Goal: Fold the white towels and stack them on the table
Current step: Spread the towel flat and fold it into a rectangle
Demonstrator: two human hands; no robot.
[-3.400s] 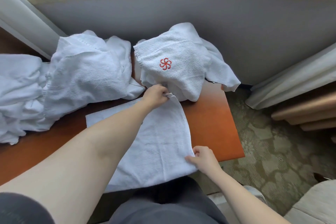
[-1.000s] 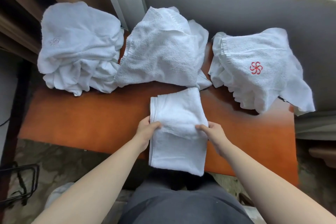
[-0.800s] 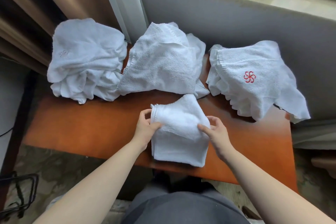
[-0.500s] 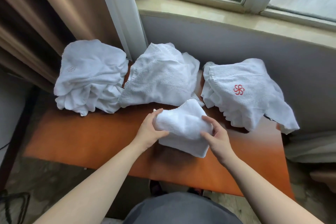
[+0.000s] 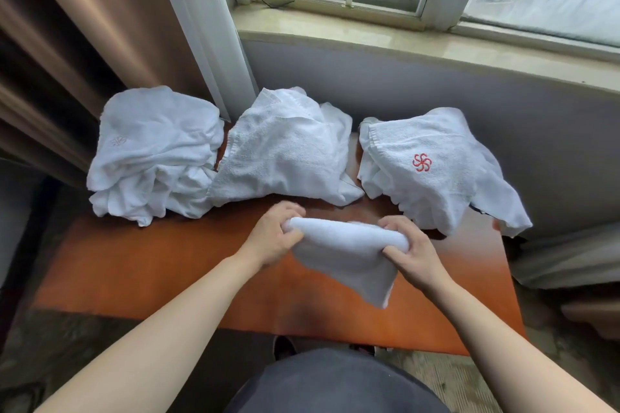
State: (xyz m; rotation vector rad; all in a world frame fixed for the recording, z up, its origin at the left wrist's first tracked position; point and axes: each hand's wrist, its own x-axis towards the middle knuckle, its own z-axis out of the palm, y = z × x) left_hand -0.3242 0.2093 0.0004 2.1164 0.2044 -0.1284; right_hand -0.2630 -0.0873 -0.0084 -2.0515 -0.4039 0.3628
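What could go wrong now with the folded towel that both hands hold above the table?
The folded towel is gripped only at its top edge by the left hand and right hand; its lower corner hangs loose, so the fold may open. The three towel piles fill the far side of the table, leaving little stacking space.

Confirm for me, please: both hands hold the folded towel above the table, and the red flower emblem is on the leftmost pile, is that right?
Not quite. The head view shows the red flower emblem on the rightmost pile, not the leftmost. The rest holds: the left hand and right hand grip the folded towel above the table.
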